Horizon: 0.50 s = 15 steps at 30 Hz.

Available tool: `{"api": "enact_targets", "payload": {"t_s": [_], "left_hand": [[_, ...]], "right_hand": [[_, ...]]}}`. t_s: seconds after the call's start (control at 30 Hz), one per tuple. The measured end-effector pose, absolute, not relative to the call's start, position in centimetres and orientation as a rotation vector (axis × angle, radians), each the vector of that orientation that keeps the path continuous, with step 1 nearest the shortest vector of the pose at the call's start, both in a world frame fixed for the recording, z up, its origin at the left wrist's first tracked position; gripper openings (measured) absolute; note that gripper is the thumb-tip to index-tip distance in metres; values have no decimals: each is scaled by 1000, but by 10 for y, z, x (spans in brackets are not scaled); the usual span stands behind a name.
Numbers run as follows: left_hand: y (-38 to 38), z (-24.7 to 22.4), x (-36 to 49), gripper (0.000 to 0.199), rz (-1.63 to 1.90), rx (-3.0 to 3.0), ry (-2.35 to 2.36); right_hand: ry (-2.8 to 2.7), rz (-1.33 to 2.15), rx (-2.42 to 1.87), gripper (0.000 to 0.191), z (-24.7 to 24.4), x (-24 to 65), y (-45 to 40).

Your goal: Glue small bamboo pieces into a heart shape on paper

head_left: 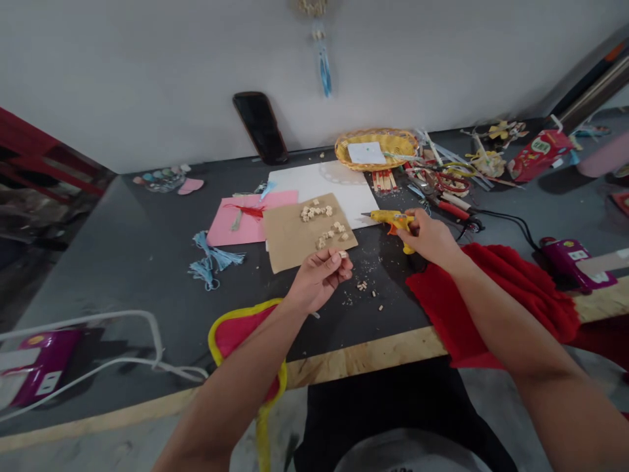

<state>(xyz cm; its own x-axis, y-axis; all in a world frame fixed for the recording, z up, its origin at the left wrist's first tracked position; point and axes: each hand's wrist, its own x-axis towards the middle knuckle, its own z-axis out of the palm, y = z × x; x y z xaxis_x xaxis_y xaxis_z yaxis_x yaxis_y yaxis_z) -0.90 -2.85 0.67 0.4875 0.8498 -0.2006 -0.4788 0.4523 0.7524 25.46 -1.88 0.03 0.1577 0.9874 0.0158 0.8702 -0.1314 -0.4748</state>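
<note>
Left hand [319, 276]: pinching a wooden piece [343, 254] between thumb and fingers.
Right hand [429, 236]: wrapped around a yellow glue gun [388, 216], pointed leftward.
Piece: at the left fingertips, near the gun's tip but not touching it.
Clusters [309, 213]: lying on the brown card [287, 246], just beyond the left hand; apparently joined already.
Loose bits [362, 286]: scattered on the table [147, 255], between the hands and the near edge [363, 356]; probably yet to be joined.
Tassels [226, 257]: lying left of the card, seemingly unattached.
</note>
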Motion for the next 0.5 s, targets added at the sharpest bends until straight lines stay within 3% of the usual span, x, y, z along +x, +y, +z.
{"api": "enact_targets", "payload": {"t_s": [0.13, 0.3, 0.5], "left_hand": [[-29, 8, -9, 23, 876, 691, 641], [-27, 7, -10, 25, 875, 682, 624], [-23, 3, -12, 23, 880, 650, 583]], "right_hand": [[-1538, 573, -1952, 37, -2, 259, -16], [-1035, 683, -1512, 39, 1, 256, -13], [-952, 1345, -1065, 30, 18, 247, -24]]}}
